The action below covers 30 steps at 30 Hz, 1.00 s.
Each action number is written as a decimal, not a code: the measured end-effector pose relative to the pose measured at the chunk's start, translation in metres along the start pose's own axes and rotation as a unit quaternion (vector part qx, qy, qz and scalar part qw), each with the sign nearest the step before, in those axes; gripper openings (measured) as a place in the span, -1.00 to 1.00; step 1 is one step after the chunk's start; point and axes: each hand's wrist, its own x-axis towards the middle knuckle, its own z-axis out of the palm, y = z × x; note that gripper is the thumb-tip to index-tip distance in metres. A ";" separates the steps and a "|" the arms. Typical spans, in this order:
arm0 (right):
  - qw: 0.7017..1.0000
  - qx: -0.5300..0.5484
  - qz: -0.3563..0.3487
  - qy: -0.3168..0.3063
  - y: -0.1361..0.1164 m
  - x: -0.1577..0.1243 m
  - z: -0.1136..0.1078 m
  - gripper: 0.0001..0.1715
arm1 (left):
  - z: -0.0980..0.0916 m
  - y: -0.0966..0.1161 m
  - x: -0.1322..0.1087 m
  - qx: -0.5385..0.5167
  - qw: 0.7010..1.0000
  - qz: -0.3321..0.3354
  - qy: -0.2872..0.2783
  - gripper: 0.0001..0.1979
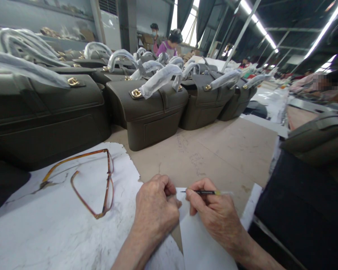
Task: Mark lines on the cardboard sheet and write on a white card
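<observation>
We see a slim pen-like tool [205, 192] in the right hand [214, 215], above the upper part of a white sheet [201, 240] on the worktable. Its long axis runs almost level across our view, from side to side, with the thin dark tip pointing left toward the other hand and the yellow-green section of the barrel toward the right. We see the thumb and fingers of the right hand pinching the dark barrel close behind the tip. The left hand [157, 204] is curled, its thumb and forefinger drawn in near that tip; we cannot tell whether it grips anything, as its own fingers hide the spot. Beyond both hands we have a brown sheet [231, 150] with faint pen marks. To the left, a pair of eyeglasses [109, 183] lies with its arms unfolded on white paper [59, 232]. Past these, we find a dark olive handbag [160, 120] standing upright among similar bags, its handle [162, 79] wrapped in whitish film and fixed by gold-coloured hardware [136, 93].
</observation>
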 end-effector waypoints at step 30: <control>0.999 0.015 0.022 -0.017 -0.002 0.001 0.002 -0.78 | 0.000 -0.002 0.001 -0.018 1.000 0.012 -0.002 -0.83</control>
